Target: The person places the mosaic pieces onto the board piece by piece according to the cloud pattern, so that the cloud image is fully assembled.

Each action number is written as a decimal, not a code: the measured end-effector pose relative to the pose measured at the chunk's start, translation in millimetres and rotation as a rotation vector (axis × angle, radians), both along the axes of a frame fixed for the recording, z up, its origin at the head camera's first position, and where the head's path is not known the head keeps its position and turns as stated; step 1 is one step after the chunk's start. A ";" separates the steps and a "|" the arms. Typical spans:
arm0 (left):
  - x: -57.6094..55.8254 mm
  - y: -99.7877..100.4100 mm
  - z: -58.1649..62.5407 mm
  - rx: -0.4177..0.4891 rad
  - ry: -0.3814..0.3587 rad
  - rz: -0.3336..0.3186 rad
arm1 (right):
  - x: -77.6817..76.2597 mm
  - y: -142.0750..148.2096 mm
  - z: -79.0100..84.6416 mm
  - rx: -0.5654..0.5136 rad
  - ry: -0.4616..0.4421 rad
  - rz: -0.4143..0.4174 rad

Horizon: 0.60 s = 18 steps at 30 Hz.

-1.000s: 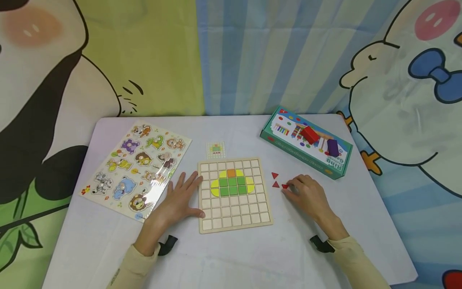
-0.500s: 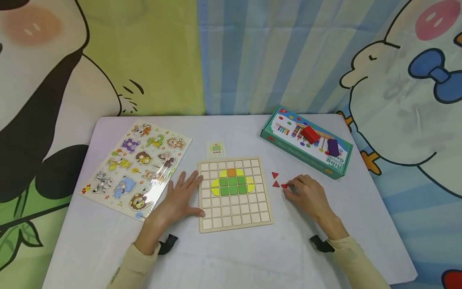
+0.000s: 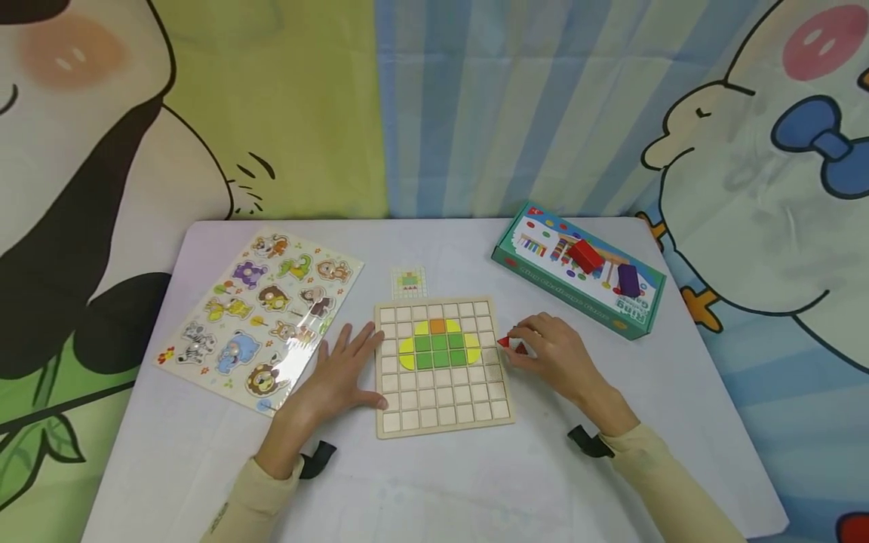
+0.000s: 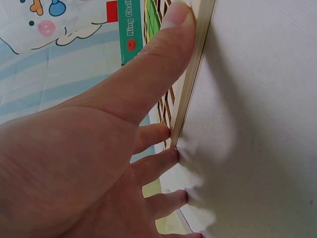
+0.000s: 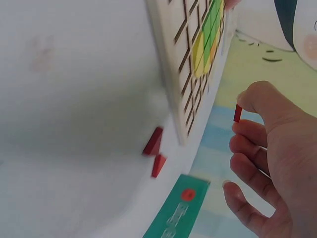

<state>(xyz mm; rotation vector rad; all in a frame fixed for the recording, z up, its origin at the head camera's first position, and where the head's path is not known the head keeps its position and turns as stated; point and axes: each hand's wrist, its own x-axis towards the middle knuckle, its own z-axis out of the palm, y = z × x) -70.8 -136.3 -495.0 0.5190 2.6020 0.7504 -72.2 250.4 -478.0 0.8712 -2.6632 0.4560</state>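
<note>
A wooden grid board [image 3: 443,415] lies on the white table, with green, yellow and orange pieces set in its upper middle squares. My left hand [image 3: 342,375] spreads its fingers along the board's left side, and its thumb [image 4: 166,47] rests over the edge. Between thumb and index finger, my right hand [image 3: 560,358] pinches a red triangle piece [image 5: 237,113], held above the table just off the board's right edge. Two more red triangle pieces, one darker [image 5: 153,141] and one brighter [image 5: 158,166], lie on the table below; the hand mostly covers them in the head view.
Behind the board lies a small pattern card [image 3: 409,283]. An animal picture board [image 3: 271,317] is at left, partly beneath the left forearm. At back right sits a green box [image 3: 570,290] bearing a red block [image 3: 585,256] and a purple block [image 3: 628,280].
My right hand has picked up one red triangle from the table and moved left with it toward the board. The left hand stays in place on the board's edge.
</note>
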 end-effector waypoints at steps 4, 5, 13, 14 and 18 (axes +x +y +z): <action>-0.4 -0.1 -0.8 -0.004 -0.007 -0.001 | -4.5 -22.4 2.3 0.003 -0.010 0.085; -0.5 -0.1 -0.7 -0.003 -0.011 0.001 | -5.2 -28.8 2.1 0.001 -0.011 0.111; -0.6 -1.5 -0.8 -0.009 0.000 -0.006 | -4.9 -78.9 -11.9 0.009 -0.011 0.300; -0.5 -1.9 -1.0 -0.009 0.005 -0.008 | -4.3 -84.1 -13.7 0.007 -0.013 0.315; -0.2 -2.5 -1.1 -0.006 0.007 -0.009 | -2.5 -98.4 -21.1 -0.001 -0.020 0.361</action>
